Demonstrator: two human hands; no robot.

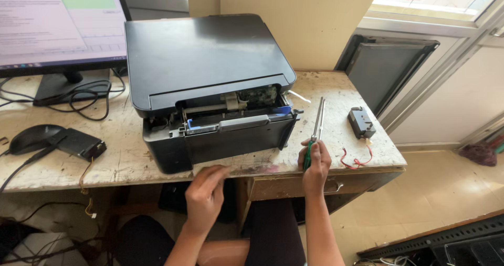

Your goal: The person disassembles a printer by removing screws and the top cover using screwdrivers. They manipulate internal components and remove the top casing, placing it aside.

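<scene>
Right hand (pixel 314 166) gripped a green-handled screwdriver (pixel 315 132) at the table's (pixel 63 163) front edge, left hand's (pixel 205 195) fingers loosely spread, holding nothing, beside the opened printer (pixel 210 87); a slipped tip could likely scratch internals.

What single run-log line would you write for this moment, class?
left hand: open, at desk edge before printer | right hand: grips green-handled screwdriver, shaft on desk | small black part: right of it

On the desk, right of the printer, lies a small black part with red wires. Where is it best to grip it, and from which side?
Grip the small black part by its two long sides, coming down from above. Its boxy body lies flat on the desk with open space around it. Avoid the red wires trailing from its near end; they look thin. The right hand, which holds a screwdriver, is nearest.
</scene>
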